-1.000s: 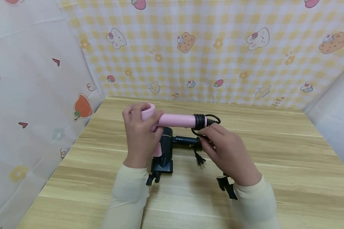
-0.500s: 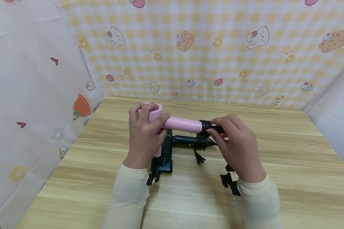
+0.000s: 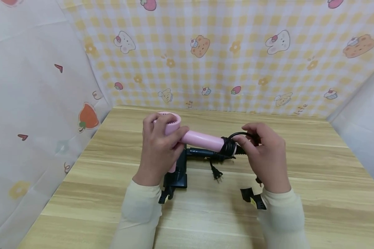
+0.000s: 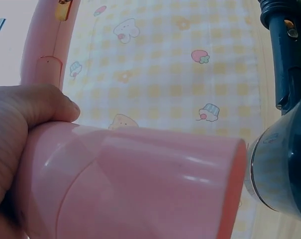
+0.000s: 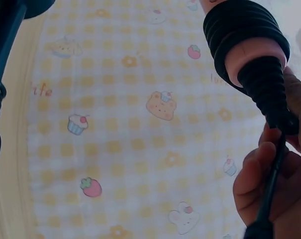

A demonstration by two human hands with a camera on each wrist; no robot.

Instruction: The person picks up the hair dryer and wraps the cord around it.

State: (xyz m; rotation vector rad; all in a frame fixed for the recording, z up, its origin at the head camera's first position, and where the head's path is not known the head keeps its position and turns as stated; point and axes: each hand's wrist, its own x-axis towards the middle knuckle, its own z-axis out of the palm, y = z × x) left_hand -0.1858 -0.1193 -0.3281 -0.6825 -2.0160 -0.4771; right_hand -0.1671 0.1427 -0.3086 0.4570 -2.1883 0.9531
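Note:
A pink hair dryer (image 3: 202,140) is held above the table, its handle pointing right and slightly down. My left hand (image 3: 159,148) grips it round the head; in the left wrist view the thumb lies where the handle meets the barrel (image 4: 150,174). Black cord (image 3: 228,147) is wound in a coil round the handle's end. With thumb and fingers, my right hand (image 3: 266,155) pinches a stretch of cord that arcs over from this coil. The cord's loose end (image 5: 259,230) hangs below that hand in the right wrist view.
Below the pink dryer, a black hair dryer (image 3: 180,162) lies on the wooden table (image 3: 205,221), partly hidden. Its cord is wound round its handle, and its two-pin plug (image 3: 217,173) lies in front. A checked cloth (image 3: 218,69) hangs behind the table.
Both hands and the pink dryer have shifted right, and the handle now tilts down at its end. My right hand has risen; an arc of cord now stretches between it and the coil.

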